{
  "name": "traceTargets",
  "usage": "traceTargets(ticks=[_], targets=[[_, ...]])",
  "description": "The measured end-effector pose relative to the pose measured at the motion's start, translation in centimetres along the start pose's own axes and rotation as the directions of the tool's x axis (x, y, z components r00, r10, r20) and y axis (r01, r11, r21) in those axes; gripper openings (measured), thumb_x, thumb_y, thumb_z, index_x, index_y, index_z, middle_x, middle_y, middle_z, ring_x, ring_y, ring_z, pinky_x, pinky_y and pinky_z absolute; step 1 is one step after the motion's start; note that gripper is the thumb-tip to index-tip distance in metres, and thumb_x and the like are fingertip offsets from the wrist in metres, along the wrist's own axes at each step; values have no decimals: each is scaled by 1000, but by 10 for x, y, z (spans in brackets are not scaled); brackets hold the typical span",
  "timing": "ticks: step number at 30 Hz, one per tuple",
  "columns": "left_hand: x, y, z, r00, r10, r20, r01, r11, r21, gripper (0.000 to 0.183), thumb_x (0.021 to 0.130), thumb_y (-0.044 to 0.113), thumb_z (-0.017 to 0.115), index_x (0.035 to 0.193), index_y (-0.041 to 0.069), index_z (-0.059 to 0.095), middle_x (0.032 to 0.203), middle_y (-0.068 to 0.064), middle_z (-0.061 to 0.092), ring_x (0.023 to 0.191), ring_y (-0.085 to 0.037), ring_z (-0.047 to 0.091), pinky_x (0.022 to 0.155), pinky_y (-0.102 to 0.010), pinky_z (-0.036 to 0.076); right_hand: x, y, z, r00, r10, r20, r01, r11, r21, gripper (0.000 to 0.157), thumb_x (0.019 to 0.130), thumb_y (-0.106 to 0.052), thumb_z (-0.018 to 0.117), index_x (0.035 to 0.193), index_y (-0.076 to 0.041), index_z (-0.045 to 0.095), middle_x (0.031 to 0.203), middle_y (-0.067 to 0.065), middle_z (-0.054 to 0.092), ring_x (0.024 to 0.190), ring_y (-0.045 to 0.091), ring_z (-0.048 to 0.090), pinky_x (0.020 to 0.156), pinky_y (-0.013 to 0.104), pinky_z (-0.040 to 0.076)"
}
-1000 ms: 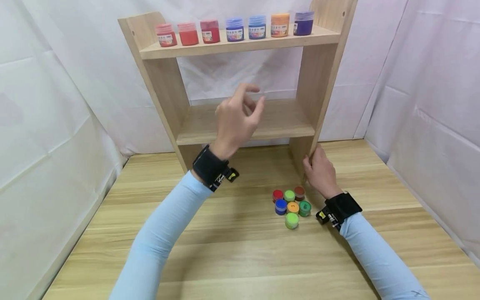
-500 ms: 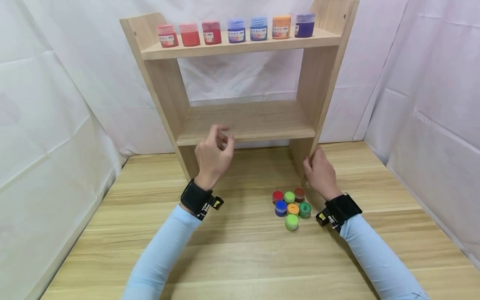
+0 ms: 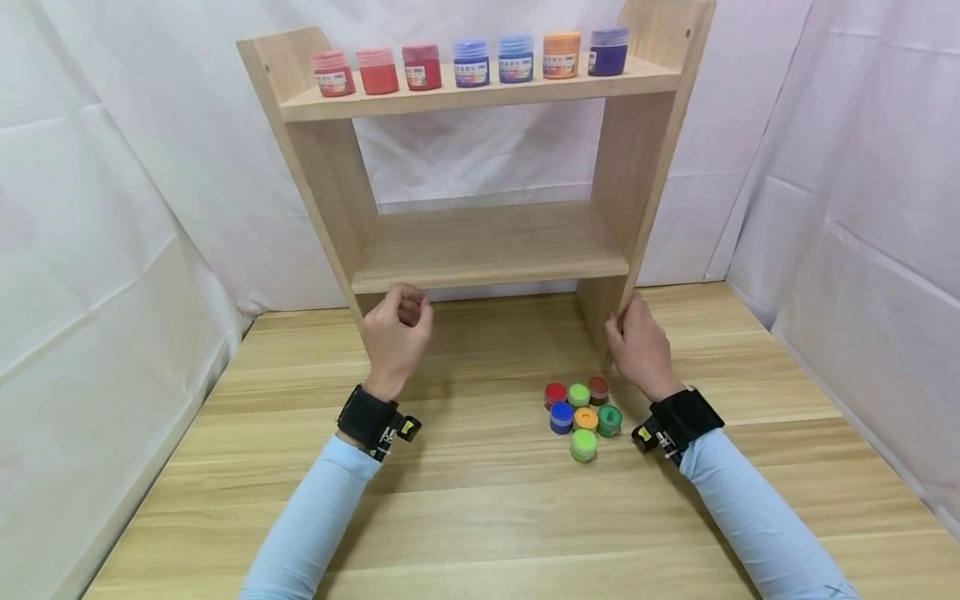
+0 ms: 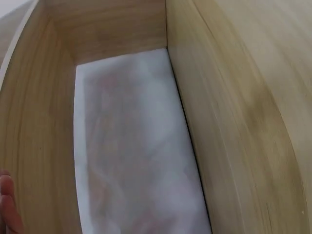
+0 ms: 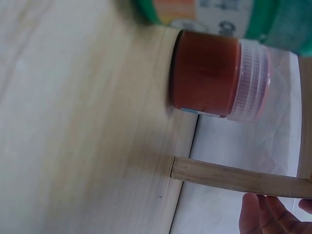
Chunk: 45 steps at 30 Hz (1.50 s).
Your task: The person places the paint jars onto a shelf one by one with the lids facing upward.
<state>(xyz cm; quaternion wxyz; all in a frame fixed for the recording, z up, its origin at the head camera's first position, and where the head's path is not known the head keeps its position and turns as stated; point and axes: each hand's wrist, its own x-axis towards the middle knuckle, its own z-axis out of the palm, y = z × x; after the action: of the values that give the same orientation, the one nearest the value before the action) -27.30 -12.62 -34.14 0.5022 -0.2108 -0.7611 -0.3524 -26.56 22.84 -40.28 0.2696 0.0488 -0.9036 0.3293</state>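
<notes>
A wooden shelf unit (image 3: 491,267) stands on the table. My left hand (image 3: 397,337) is just below its middle board at the left, fingers loosely curled with nothing seen between them. In the left wrist view, its fingertips (image 4: 9,207) overlap a wooden board at the left edge. My right hand (image 3: 641,346) grips the lower part of the right side panel (image 3: 637,217). The right wrist view shows its fingers (image 5: 265,214) against that panel's edge (image 5: 234,178). Close by that hand are a brown paint jar (image 3: 598,390) and a green paint jar (image 3: 609,420).
Several red, blue, orange and purple paint jars (image 3: 470,65) stand in a row on the top board. On the table before the right panel is a cluster of several jars, among them a blue jar (image 3: 561,417) and a light green jar (image 3: 584,446). White cloth (image 3: 847,167) surrounds the table.
My left hand has come down and to the left, from before the middle opening to beneath the middle board. The right hand keeps its grip on the panel; the jars stay put.
</notes>
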Motion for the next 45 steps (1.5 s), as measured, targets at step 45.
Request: traceTargets(ticks=[45], targets=[[-12,-73,-20,899,-282,-336,371,897,241,39,76,41,70,78,10,46,64,1,48,54,-17,49,49,-36,31,4,3,-6,998,-12,61,11,1000,11,52,99,-27,39,138,5,29,128,27,46,106,40,55,70,51,50]])
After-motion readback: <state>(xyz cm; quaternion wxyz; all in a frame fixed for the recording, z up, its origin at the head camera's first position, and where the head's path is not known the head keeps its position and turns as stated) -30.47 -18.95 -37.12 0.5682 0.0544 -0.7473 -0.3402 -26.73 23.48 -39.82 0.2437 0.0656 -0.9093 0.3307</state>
